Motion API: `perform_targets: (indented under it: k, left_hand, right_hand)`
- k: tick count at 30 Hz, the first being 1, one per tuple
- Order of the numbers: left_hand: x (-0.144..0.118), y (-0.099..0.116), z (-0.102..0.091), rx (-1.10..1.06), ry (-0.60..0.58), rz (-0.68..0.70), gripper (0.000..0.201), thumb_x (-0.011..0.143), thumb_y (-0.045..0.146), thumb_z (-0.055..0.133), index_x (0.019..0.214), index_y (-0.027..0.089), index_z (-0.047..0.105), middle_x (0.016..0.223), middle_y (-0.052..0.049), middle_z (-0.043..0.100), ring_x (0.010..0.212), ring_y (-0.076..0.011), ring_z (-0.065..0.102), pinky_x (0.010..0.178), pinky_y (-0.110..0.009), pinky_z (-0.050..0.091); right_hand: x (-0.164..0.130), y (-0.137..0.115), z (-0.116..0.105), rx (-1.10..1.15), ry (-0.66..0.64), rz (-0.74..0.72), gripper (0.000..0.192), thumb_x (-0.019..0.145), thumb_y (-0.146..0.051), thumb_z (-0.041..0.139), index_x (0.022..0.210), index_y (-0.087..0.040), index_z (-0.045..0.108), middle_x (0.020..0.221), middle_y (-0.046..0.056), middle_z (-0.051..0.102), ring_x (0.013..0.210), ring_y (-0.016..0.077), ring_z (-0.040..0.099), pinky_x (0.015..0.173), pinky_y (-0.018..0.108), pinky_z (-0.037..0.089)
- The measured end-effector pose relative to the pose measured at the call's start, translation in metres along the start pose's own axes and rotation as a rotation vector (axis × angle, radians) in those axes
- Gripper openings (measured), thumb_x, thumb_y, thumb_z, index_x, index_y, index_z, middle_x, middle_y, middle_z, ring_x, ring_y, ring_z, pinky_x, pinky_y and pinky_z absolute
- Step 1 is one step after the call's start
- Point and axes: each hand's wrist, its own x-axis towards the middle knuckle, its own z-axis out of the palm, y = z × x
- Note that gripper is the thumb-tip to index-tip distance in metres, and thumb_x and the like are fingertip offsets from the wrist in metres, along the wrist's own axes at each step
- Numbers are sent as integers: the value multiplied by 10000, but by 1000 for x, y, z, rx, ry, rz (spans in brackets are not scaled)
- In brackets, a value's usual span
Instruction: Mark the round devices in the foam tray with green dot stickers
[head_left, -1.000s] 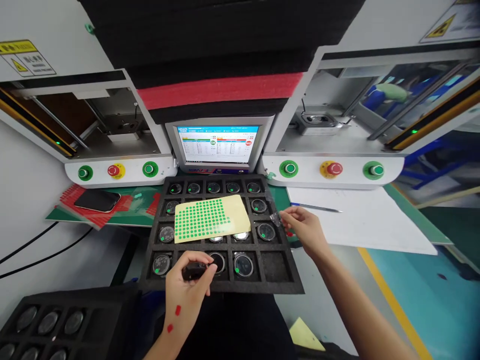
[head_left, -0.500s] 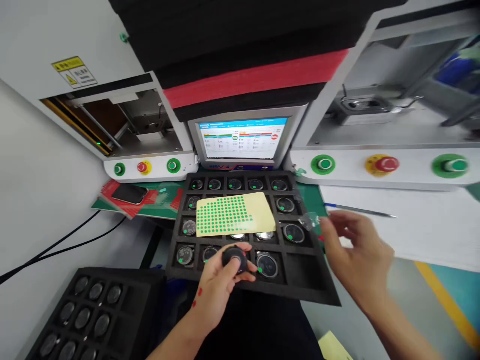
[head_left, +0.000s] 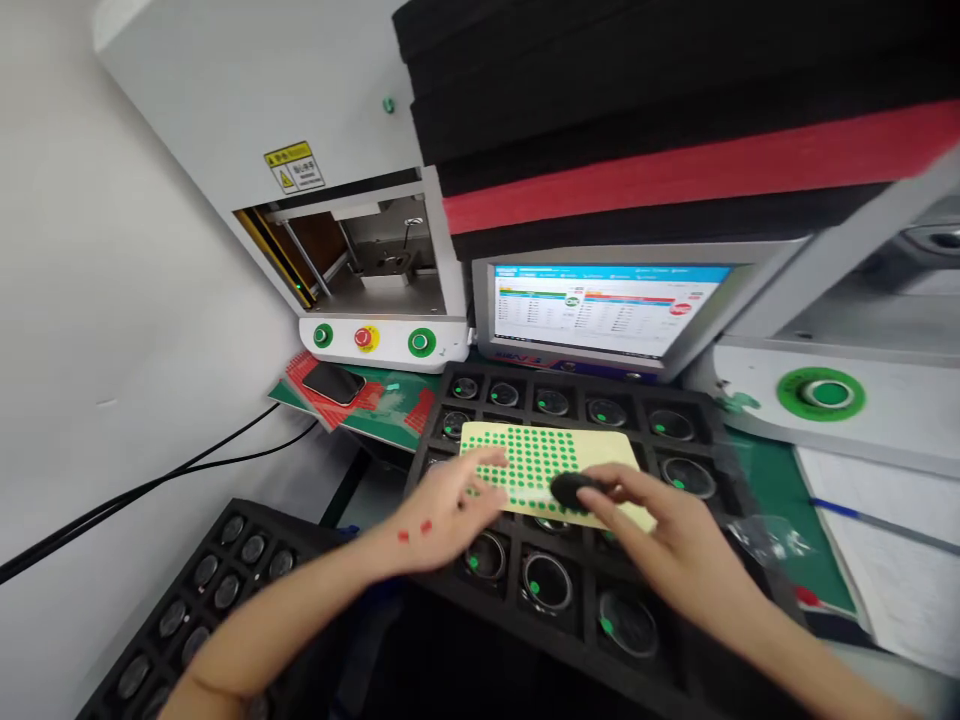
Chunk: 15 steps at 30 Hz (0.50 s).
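A round black watch case (head_left: 574, 491) is pinched in the fingertips of my right hand (head_left: 667, 530), held above the yellow sheet of green dot stickers (head_left: 611, 452). My left hand (head_left: 450, 510) is open over the left part of that sheet, its fingers apart and somewhat blurred, with nothing visible in them. Beneath the sheet lies a black foam tray (head_left: 585, 610) whose compartments hold several round watch heads, many bearing a green dot. One dotted watch head (head_left: 547, 582) sits in the front row. The sheet and my hands hide the tray's middle compartments.
Behind the tray stands a monitor (head_left: 600, 320), with a machine opening (head_left: 375, 265) and push buttons to its left. A phone (head_left: 334, 383) lies on red material at left. A second foam tray (head_left: 247, 515) is lower left. Clear plastic film (head_left: 772, 540) and a pen (head_left: 840, 508) lie right.
The black watch case has passed from my left hand to my right. My left hand has opened, and my right hand has come in over the sheet. The view has swung left.
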Motion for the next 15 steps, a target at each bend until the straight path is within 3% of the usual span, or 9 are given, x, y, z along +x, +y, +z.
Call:
perform_targets:
  k: [2, 4, 6, 7, 9, 11, 13, 15]
  left_hand:
    - [48, 7, -41, -86, 188, 39, 197, 697, 178, 755, 889, 149, 721, 820, -74, 737, 714, -174, 658, 686, -269, 516]
    - [102, 18, -90, -154, 327, 97, 104, 708, 155, 724, 806, 139, 692, 715, -51, 714, 703, -164, 648, 738, -270, 516]
    - [157, 37, -140, -269, 470, 171, 143, 822, 215, 607, 924, 131, 663, 873, -88, 730, 890, -175, 673, 862, -280, 498]
    - [182, 48, -163, -337, 520, 203, 257, 903, 291, 492, 1018, 115, 640, 984, -128, 720, 992, -182, 664, 906, -285, 485]
    - [228, 74, -203, -473, 561, 265, 559, 983, 450, 207, 1201, 66, 551, 1203, -199, 640, 1153, -196, 609, 935, -286, 479]
    - [267, 98, -232, -583, 578, 339, 771, 956, 544, -5, 1318, 34, 446, 1316, -207, 562, 1240, -187, 551, 929, -260, 482]
    - [298, 114, -248, -726, 534, 415, 840, 929, 583, -60, 1345, 37, 423, 1310, -202, 560, 1252, -213, 540, 925, -288, 494]
    - [319, 121, -255, -923, 446, 497, 817, 926, 609, -2, 1335, 62, 445, 1265, -200, 584, 1236, -254, 547, 928, -341, 503]
  right_hand:
    - [31, 12, 0, 60, 59, 53, 476, 611, -662, 720, 755, -210, 678, 732, 60, 665, 661, 208, 598, 647, 334, 509]
    - [56, 23, 1, 129, 60, 98, 512, 596, -697, 722, 746, -212, 646, 671, 47, 617, 584, 183, 569, 570, 312, 500]
    - [71, 32, 2, 156, 36, 110, 474, 672, -691, 679, 768, -229, 624, 627, 48, 585, 529, 181, 557, 512, 305, 489]
    - [74, 35, 2, 170, 27, 125, 443, 707, -678, 660, 778, -243, 619, 604, 52, 573, 508, 186, 555, 494, 308, 486]
    - [76, 41, 3, 182, 6, 180, 377, 744, -647, 645, 801, -275, 620, 586, 66, 564, 492, 200, 558, 491, 318, 492]
    - [73, 46, 4, 166, 38, 241, 307, 738, -604, 671, 815, -311, 629, 612, 75, 560, 510, 209, 554, 499, 328, 492]
    - [70, 52, 5, 149, 92, 284, 270, 700, -578, 704, 798, -338, 629, 629, 77, 543, 528, 224, 544, 491, 352, 480]
    - [68, 59, 5, 159, 143, 321, 244, 678, -573, 704, 777, -364, 627, 611, 76, 524, 524, 237, 530, 469, 377, 458]
